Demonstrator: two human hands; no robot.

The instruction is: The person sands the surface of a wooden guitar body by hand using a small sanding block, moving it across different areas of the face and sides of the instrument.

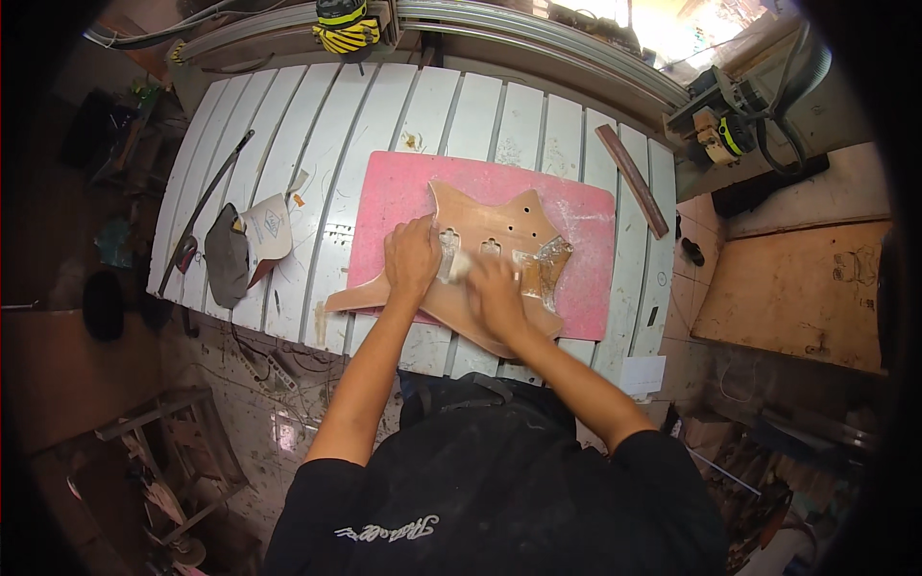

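Observation:
An unpainted wooden guitar body (490,211) with pointed horns and routed cavities lies flat on a pink mat (591,211). My left hand (413,259) holds the body down at its left side, the fingers closed over its edge. My right hand (497,293) is over the middle of the body, blurred by motion. Its fingers are closed on a small pale piece (461,266), whose kind I cannot make out. Clear or glossy patches show around the cavities and at the right tip of the body.
The mat lies on a white slatted table (471,110). A cap (228,254), a paper-like piece (269,230) and a long dark rod (211,197) lie at left. A brown wooden strip (631,180) lies at right. A metal rail machine (538,36) runs along the back.

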